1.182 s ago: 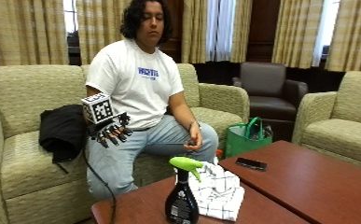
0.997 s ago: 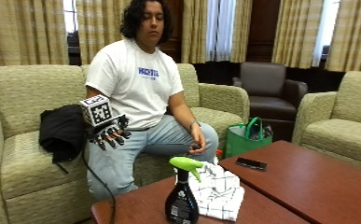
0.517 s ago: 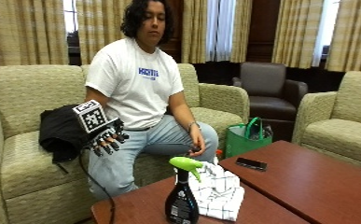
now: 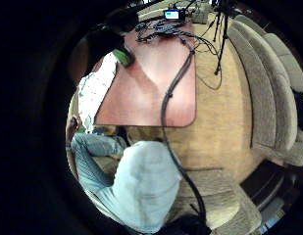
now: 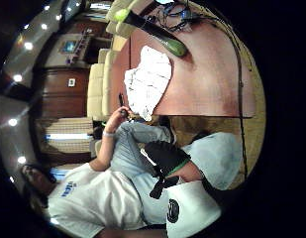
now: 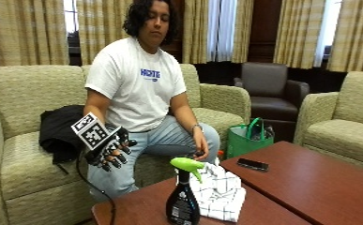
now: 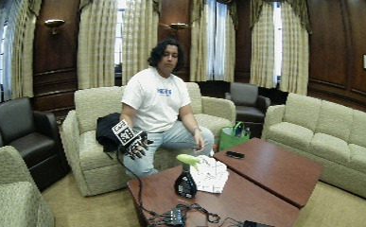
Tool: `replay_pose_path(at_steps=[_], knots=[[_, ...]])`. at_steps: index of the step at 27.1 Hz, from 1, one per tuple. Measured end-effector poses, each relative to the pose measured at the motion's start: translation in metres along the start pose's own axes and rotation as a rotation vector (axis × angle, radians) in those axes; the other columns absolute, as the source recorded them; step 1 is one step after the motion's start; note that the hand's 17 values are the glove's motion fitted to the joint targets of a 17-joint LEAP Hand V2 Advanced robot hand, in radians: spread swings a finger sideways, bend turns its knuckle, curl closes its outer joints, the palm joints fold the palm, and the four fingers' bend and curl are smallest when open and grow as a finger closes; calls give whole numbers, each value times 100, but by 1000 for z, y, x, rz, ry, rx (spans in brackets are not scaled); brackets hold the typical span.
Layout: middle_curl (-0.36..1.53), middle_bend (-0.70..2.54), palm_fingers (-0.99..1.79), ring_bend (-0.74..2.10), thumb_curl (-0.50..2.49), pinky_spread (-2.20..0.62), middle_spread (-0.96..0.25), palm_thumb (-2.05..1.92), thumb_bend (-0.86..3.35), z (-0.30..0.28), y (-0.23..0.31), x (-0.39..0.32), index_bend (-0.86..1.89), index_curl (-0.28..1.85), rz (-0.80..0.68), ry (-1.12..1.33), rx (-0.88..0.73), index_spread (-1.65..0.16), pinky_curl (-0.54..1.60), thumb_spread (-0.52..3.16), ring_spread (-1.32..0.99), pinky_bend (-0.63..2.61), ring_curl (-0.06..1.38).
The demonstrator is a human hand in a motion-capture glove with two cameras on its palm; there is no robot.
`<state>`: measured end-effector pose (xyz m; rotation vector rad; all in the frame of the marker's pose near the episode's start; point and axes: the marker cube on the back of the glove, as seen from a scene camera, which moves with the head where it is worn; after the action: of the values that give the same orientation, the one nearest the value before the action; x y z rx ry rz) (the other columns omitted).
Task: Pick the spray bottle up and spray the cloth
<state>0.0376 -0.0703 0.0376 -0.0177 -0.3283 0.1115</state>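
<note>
**Approach geometry: bottle upright on table, gloved hand idle beside the knee**

The spray bottle (image 6: 183, 196) stands upright at lower centre of the outside view, near the table's (image 6: 137, 211) front-left corner; its long axis is vertical, dark body below, green trigger head (image 6: 187, 165) on top, nozzle pointing towards the right of the frame. The cloth (image 6: 218, 192), a folded white checked piece, lies flat on the table immediately to the right of the bottle and slightly behind it, touching or nearly touching the bottle body; which of the two cannot be determined.

The gloved right hand (image 6: 109, 149) hangs at centre-left of the same view, above the sofa seat (image 6: 37, 164) and beside the person's knee; it is off the table, up and to the left of the bottle, well apart from it. The fingers hang loosely curled downward and hold nothing; the hand is released. The bare left hand (image 6: 200, 145) rests by the other knee, just behind the cloth; it is the nearer of the two to the bottle, but the task assigns the gloved hand.

In the thumb-side palm view the bottle (image 5: 152, 30) and cloth (image 5: 147, 82) appear together on the table in the upper part of the picture, distant from the palm; this agrees with the hand being clear of both.

Judgement: the reach has not begun. The coming move likely requires travel forward and to the right in the outside view, palm turned to meet the vertical neck from the side away from the cloth; the nozzle already faces the cloth side, so little re-aiming should be needed after lifting.

A second table (image 6: 318, 178) with a phone (image 6: 253, 164) sits at lower right; a green bag (image 6: 250, 140) stands on the floor behind it.
</note>
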Motion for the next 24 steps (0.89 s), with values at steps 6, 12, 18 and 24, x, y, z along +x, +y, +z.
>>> replay_pose_path(at_steps=[6, 12, 18, 24], knots=[[29, 22, 27, 39, 28, 22, -13, 47, -3, 12, -38, -7, 12, 18, -18, -100, 92, -41, 30, 86, -8, 54, 25], [30, 23, 29, 40, 30, 22, -13, 52, -1, 24, -67, -17, 12, 18, -12, -321, -37, -41, 31, 87, -8, 53, 26], [31, 23, 29, 41, 32, 22, -13, 57, -2, 35, -107, -24, 12, 19, 27, -458, -35, -41, 31, 87, -8, 52, 27], [33, 23, 29, 40, 32, 22, -13, 60, -2, 52, -141, -32, 12, 20, 63, -524, -39, -40, 32, 87, -8, 51, 27]])
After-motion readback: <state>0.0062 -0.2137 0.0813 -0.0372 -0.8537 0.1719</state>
